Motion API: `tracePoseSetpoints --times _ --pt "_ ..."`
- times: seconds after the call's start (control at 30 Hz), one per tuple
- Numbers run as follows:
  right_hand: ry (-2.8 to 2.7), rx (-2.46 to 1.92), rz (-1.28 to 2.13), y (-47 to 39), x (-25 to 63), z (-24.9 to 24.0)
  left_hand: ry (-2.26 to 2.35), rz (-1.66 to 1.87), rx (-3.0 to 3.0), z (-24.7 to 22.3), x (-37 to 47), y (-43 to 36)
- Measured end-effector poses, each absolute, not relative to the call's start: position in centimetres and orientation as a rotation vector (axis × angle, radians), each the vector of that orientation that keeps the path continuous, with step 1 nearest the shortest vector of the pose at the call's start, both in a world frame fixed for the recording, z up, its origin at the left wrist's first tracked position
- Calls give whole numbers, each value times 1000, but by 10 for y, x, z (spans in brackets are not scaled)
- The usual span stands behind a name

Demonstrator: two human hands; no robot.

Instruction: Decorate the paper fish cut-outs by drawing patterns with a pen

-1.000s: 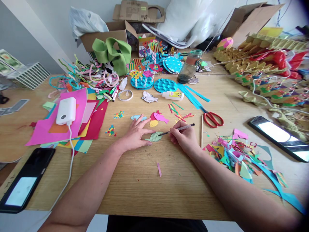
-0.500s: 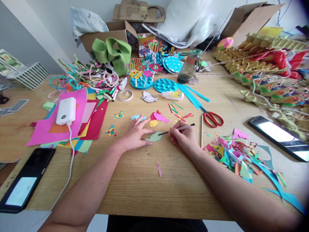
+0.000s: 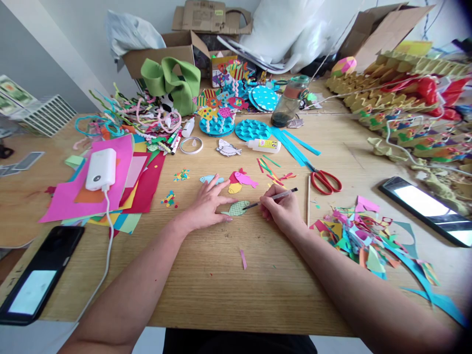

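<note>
A small green paper fish with a dark crosshatch of scales lies flat on the wooden table. My left hand rests on its tail end with the fingers spread. In my right hand is a slim dark pen, pinched between thumb and fingers, its tip at the right end of the green fish. Just beyond lie a pink paper fish, a yellow one and a red one partly under them. A light blue paper fish is partly covered by my left fingertips.
Red-handled scissors and a wooden stick lie to the right, near a heap of paper scraps and a phone. A glue bottle lies farther back. Coloured paper sheets bear a white power bank at left.
The pen tip has shifted slightly right and down on the green fish, and my right hand has moved a little with it. My left hand stays in place.
</note>
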State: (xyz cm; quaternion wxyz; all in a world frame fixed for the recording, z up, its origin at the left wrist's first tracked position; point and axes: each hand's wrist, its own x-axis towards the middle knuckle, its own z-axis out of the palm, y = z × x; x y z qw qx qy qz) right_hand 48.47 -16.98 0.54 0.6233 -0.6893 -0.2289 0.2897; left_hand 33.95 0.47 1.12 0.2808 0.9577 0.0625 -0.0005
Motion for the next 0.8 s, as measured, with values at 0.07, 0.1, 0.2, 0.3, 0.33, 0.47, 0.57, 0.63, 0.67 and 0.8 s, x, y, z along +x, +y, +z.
tracePoseSetpoints --times 0.07,0.1,0.2,0.3,0.33,0.47,0.57,0.63,0.67,0.8 --pt "-527 -1573 662 -170 485 4 170 -5 2564 11 340 5" --pt "-530 -1568 657 -170 485 4 174 -8 2563 12 340 4" --pt "-546 -1567 650 -170 485 3 181 -19 2567 12 340 4" --pt "-545 -1581 661 -171 485 4 185 -27 2569 13 339 4" --pt "-540 -1582 665 -171 485 5 187 -29 2567 13 339 4" --pt "-531 -1584 662 -171 484 6 195 -34 2553 14 339 4" --pt "-551 -1595 664 -171 485 5 200 -24 2541 14 340 4" --pt "-556 -1596 665 -171 485 5 202 -17 2537 14 340 4" --pt "-552 -1595 664 -171 485 5 201 -17 2537 14 340 4" --pt "-539 -1603 665 -170 485 5 189 -21 2547 14 339 4"
